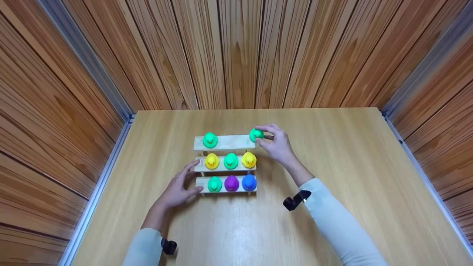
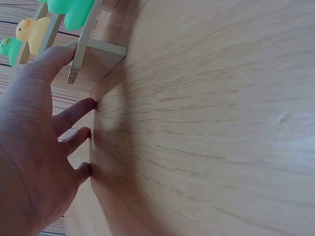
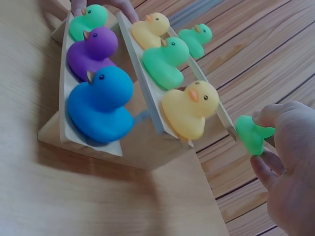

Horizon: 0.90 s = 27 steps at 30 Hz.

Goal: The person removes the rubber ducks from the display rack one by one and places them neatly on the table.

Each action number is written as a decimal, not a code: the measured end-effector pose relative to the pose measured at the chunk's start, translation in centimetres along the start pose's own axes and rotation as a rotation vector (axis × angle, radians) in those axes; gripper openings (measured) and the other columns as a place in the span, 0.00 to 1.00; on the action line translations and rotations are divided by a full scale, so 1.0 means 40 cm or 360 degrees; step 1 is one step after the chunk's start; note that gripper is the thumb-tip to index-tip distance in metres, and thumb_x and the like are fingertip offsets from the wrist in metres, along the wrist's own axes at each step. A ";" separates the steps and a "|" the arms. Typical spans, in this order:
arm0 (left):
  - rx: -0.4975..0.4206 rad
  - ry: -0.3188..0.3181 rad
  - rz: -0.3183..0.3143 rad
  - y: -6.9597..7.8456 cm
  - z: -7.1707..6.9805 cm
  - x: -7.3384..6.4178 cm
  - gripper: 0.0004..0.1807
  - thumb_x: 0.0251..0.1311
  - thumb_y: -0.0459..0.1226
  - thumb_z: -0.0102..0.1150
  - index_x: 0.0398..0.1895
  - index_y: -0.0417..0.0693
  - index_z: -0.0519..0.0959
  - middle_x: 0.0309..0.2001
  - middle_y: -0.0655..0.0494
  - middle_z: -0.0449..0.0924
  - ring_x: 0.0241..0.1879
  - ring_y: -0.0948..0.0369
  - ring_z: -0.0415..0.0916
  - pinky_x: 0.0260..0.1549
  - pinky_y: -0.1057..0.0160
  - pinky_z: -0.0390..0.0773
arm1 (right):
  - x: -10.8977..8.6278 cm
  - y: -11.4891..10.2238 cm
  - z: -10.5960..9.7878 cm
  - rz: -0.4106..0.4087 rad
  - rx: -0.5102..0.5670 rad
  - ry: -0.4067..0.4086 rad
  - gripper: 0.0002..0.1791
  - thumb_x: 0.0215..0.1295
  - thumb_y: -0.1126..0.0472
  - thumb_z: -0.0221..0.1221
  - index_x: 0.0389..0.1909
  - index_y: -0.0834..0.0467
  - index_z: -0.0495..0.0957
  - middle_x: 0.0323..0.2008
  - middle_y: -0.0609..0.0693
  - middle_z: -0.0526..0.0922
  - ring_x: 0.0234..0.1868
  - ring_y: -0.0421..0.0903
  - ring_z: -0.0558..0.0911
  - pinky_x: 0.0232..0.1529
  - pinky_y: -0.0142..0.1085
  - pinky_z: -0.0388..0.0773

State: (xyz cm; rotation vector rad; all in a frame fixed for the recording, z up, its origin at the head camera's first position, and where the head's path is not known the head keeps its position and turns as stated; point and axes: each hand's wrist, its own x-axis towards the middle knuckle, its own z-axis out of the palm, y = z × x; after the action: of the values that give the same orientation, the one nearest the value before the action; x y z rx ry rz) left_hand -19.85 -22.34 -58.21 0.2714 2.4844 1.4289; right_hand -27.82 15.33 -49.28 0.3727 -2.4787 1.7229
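A three-tier wooden rack [image 1: 226, 190] holds rubber ducks in rows. My right hand [image 1: 276, 145] pinches a green rubber duck [image 1: 256, 135] between thumb and fingers at the right end of the top tier. In the right wrist view, this green duck [image 3: 250, 135] is right by the tip of the top board. With fingers spread, my left hand [image 1: 178, 188] touches the rack's left side, thumb at the bottom tier and a fingertip at the middle tier. Its thumb [image 2: 63, 55] rests against a board end, while the other fingers stretch out beside the rack.
Another green duck [image 1: 210, 140] sits at the top tier's left. On the middle tier, a green duck [image 1: 231, 161] stands between two yellow ones. Below are green, purple [image 1: 231, 183] and blue [image 1: 249, 183] ducks. Wood-plank walls [image 1: 240, 55] border the table [image 1: 351, 155].
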 end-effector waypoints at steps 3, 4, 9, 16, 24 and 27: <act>0.0000 -0.0007 0.0004 0.000 0.002 0.001 0.49 0.73 0.47 0.76 0.89 0.83 0.56 0.86 0.44 0.68 0.88 0.39 0.64 0.85 0.21 0.55 | -0.003 0.006 -0.019 0.0005 -0.0009 0.0029 0.21 0.76 0.72 0.68 0.68 0.67 0.84 0.64 0.67 0.82 0.72 0.64 0.82 0.77 0.58 0.82; 0.0000 -0.0008 0.0006 0.001 0.002 0.000 0.49 0.73 0.47 0.75 0.89 0.83 0.56 0.86 0.44 0.68 0.88 0.39 0.63 0.85 0.21 0.55 | -0.004 0.008 -0.026 0.0004 -0.0017 0.0035 0.22 0.76 0.72 0.68 0.68 0.67 0.84 0.64 0.67 0.82 0.72 0.63 0.82 0.77 0.57 0.83; -0.0013 -0.0011 0.0004 0.000 0.002 -0.001 0.50 0.73 0.47 0.76 0.88 0.85 0.56 0.86 0.45 0.68 0.88 0.40 0.64 0.86 0.22 0.55 | -0.005 0.025 -0.056 -0.0001 -0.0035 0.0068 0.22 0.75 0.73 0.69 0.67 0.67 0.85 0.65 0.67 0.82 0.72 0.63 0.82 0.77 0.57 0.83; -0.0041 -0.0010 -0.0002 -0.002 0.000 0.002 0.50 0.72 0.44 0.76 0.89 0.80 0.57 0.83 0.43 0.74 0.87 0.38 0.66 0.87 0.22 0.52 | -0.012 0.045 -0.091 0.0017 -0.0025 0.0120 0.22 0.73 0.74 0.69 0.66 0.69 0.85 0.63 0.68 0.82 0.71 0.63 0.83 0.76 0.59 0.83; -0.0055 -0.0019 0.0005 -0.001 -0.002 0.002 0.49 0.72 0.44 0.76 0.88 0.80 0.58 0.84 0.43 0.73 0.88 0.38 0.64 0.86 0.22 0.52 | -0.019 0.073 -0.133 0.0049 -0.0046 0.0160 0.23 0.73 0.76 0.68 0.67 0.70 0.84 0.65 0.69 0.81 0.72 0.63 0.83 0.76 0.57 0.83; -0.0059 -0.0020 0.0007 0.002 -0.002 0.001 0.49 0.73 0.44 0.76 0.88 0.81 0.59 0.84 0.43 0.73 0.88 0.39 0.64 0.86 0.22 0.52 | -0.020 0.080 -0.149 0.0050 -0.0063 0.0176 0.22 0.73 0.76 0.68 0.67 0.70 0.84 0.64 0.70 0.81 0.73 0.64 0.82 0.76 0.55 0.83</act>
State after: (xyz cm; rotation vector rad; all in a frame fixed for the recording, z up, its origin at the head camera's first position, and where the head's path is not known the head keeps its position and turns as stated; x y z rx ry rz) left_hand -19.89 -22.34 -58.10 0.2776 2.4462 1.4682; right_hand -28.20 22.06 -50.26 0.2290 -2.4489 1.6551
